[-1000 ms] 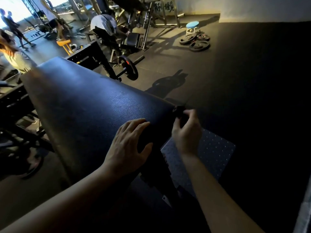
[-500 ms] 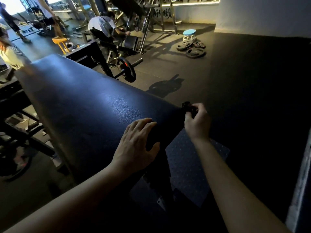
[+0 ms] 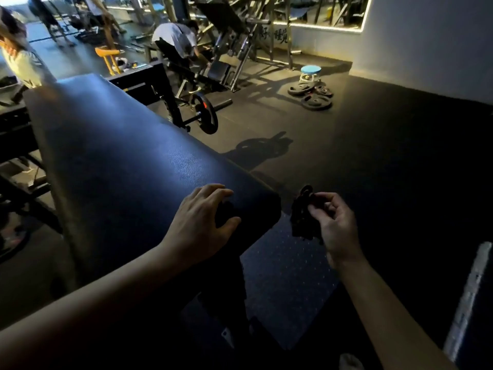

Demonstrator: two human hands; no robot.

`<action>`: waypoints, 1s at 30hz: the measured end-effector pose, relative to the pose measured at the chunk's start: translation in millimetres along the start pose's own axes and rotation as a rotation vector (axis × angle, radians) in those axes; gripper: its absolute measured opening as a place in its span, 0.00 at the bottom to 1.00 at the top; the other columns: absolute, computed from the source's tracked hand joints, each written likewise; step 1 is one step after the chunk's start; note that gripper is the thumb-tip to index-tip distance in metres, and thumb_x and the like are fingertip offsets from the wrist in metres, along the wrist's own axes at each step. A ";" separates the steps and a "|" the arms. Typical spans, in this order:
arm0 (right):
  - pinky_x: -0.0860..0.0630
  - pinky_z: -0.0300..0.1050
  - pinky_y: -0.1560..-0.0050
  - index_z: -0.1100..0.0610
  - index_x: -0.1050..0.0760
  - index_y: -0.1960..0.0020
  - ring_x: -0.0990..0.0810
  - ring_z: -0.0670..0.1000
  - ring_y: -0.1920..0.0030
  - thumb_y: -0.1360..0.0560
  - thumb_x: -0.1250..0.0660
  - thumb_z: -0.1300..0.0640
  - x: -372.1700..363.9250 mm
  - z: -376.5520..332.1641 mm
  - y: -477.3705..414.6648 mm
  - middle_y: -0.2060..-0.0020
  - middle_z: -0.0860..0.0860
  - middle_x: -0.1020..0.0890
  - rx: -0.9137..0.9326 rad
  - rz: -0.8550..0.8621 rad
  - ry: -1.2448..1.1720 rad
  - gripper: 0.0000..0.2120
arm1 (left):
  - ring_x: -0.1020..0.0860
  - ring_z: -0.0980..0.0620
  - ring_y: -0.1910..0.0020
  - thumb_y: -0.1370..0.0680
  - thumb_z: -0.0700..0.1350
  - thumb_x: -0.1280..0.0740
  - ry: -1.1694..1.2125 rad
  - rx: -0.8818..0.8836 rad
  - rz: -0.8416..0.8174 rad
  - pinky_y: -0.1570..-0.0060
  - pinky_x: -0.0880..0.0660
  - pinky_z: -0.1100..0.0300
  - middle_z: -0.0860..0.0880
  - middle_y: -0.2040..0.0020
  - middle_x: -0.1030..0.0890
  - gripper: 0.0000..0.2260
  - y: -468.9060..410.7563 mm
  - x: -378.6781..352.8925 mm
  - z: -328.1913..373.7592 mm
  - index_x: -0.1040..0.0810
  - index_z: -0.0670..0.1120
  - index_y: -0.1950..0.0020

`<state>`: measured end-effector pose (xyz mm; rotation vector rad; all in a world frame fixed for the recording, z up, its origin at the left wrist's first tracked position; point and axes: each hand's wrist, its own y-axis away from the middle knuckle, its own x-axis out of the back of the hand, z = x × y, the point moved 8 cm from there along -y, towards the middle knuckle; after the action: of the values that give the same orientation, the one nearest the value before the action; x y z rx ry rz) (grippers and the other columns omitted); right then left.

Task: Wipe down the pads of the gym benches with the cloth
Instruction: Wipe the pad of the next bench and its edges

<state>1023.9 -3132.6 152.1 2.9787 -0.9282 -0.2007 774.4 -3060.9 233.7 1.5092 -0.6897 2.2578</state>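
The left hand (image 3: pixel 200 225) lies palm down on the near end of the black pad (image 3: pixel 120 161), fingers loosely spread and the thumb set apart, holding nothing. The right hand (image 3: pixel 333 222) hangs in the air just off the pad's near right corner and pinches a dark crumpled cloth (image 3: pixel 302 217) between thumb and curled fingers. The cloth dangles from that pinch, close beside the pad's edge but apart from it. The pad slopes away up to the left, with a pale sheen along its middle. Below the hands a dotted mat (image 3: pixel 288 265) lies on the dark floor (image 3: pixel 386 156). Beyond the pad a barbell (image 3: pixel 206 113) stands loaded with a plate, and farther right loose plates (image 3: pixel 312 94) lie beside a blue stool (image 3: pixel 310 70). A person (image 3: pixel 176 38) in a pale shirt bends over a machine at the back, near an orange stool (image 3: pixel 108 56).
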 end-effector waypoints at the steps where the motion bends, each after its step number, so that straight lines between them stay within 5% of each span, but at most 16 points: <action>1: 0.19 0.56 0.46 0.52 0.21 0.50 0.17 0.58 0.47 0.21 0.32 0.66 2.5 0.2 -21.9 0.50 0.55 0.17 -0.011 -0.028 -0.015 0.10 | 0.31 0.49 0.27 0.23 0.53 0.27 -0.002 0.029 0.010 0.26 0.35 0.51 0.49 0.27 0.27 0.26 -10.2 -2.8 2.2 0.25 0.47 0.27; 8: 0.19 0.39 0.59 0.55 0.22 0.47 0.16 0.49 0.54 0.19 0.34 0.66 -35.5 21.3 -143.7 0.52 0.52 0.16 -0.091 -0.481 -0.002 0.08 | 0.33 0.49 0.26 0.22 0.56 0.30 -0.102 0.408 0.128 0.25 0.38 0.50 0.49 0.26 0.29 0.25 -56.9 -36.8 14.6 0.26 0.48 0.27; 12: 0.17 0.44 0.62 0.58 0.23 0.46 0.15 0.50 0.54 0.20 0.34 0.67 -78.9 28.2 -144.4 0.51 0.57 0.16 -0.146 -0.718 0.044 0.07 | 0.28 0.46 0.31 0.23 0.59 0.35 -0.140 0.697 0.295 0.28 0.34 0.46 0.47 0.31 0.24 0.24 -59.3 -41.4 31.0 0.21 0.46 0.33; 14: 0.15 0.53 0.55 0.57 0.22 0.46 0.15 0.55 0.50 0.20 0.33 0.64 -98.0 30.8 -130.0 0.51 0.57 0.16 -0.186 -0.814 0.063 0.05 | 0.26 0.45 0.32 0.23 0.57 0.36 -0.199 0.776 0.336 0.29 0.33 0.42 0.45 0.33 0.23 0.24 -58.6 -43.0 37.9 0.20 0.44 0.34; 18: 0.16 0.58 0.49 0.52 0.21 0.45 0.15 0.50 0.50 0.21 0.29 0.56 -104.9 32.6 -116.0 0.52 0.51 0.15 -0.158 -0.899 0.085 0.06 | 0.24 0.43 0.35 0.20 0.51 0.37 -0.317 0.768 0.392 0.29 0.33 0.41 0.44 0.36 0.20 0.18 -58.4 -46.7 47.6 0.19 0.42 0.37; 22: 0.16 0.56 0.52 0.50 0.20 0.47 0.15 0.48 0.52 0.21 0.30 0.60 -86.9 27.4 -111.8 0.54 0.47 0.15 -0.037 -0.946 0.089 0.06 | 0.23 0.45 0.35 0.20 0.49 0.39 -0.374 0.726 0.392 0.27 0.34 0.43 0.44 0.36 0.19 0.18 -61.3 -50.9 49.3 0.19 0.42 0.37; 25: 0.17 0.53 0.46 0.49 0.19 0.43 0.15 0.48 0.47 0.22 0.30 0.61 -67.1 32.8 -103.9 0.50 0.47 0.15 0.006 -0.961 0.096 0.10 | 0.24 0.46 0.35 0.20 0.49 0.39 -0.399 0.709 0.381 0.28 0.33 0.45 0.45 0.36 0.20 0.18 -61.8 -53.3 47.6 0.19 0.43 0.36; 30: 0.17 0.51 0.45 0.51 0.18 0.40 0.16 0.48 0.45 0.22 0.28 0.57 -56.8 43.4 -98.0 0.48 0.48 0.16 -0.101 -0.914 -0.013 0.11 | 0.24 0.44 0.35 0.20 0.50 0.41 -0.436 0.738 0.337 0.30 0.32 0.44 0.45 0.36 0.20 0.19 -62.9 -56.6 45.2 0.20 0.43 0.36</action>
<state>1027.4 -3018.7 110.7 3.0464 0.4872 -0.2512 863.4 -3035.2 208.7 2.4339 -0.2077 2.6185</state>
